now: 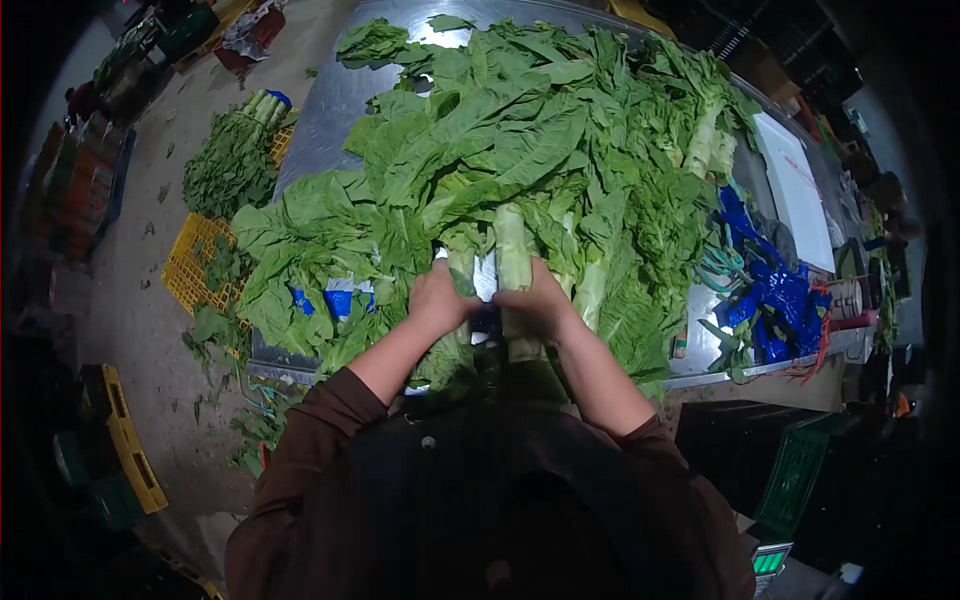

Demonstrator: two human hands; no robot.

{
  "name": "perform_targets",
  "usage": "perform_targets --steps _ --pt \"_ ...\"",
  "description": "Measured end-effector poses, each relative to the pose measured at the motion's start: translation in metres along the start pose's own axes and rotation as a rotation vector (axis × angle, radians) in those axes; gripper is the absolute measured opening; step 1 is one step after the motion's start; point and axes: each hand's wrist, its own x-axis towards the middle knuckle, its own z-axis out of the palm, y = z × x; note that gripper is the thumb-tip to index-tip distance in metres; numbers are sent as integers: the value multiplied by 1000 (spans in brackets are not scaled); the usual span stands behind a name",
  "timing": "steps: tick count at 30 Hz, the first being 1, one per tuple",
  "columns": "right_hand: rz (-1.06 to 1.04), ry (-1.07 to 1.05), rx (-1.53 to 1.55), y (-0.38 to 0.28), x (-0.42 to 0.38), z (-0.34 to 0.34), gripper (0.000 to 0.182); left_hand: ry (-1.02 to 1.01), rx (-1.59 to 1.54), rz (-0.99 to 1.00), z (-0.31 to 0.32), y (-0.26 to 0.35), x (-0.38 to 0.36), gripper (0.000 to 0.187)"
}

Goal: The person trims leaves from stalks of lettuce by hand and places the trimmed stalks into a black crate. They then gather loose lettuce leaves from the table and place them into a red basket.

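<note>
A big heap of stem lettuce (520, 130) with broad green leaves covers the metal table before me. My right hand (543, 300) is closed round a thick, pale green lettuce stem (513, 245), whose cut end points away from me. Just to its left, my left hand (440, 298) is closed on a thinner lettuce stalk (460, 262), partly hidden by the fingers. Between the two hands shows a narrow bright strip of the table. Another pale stem (590, 295) lies among the leaves to the right of my right hand.
Blue tape or plastic strips (780, 300) lie at the table's right, beside a white board (795, 190). Bundled greens (235, 150) and a yellow crate (197, 262) stand on the floor at left. Dark crates (750, 455) are at lower right.
</note>
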Motion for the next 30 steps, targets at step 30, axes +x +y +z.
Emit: perform_targets --steps 30 --pt "8 609 -761 -73 -31 -43 75 -381 -1073 639 -65 -29 28 35"
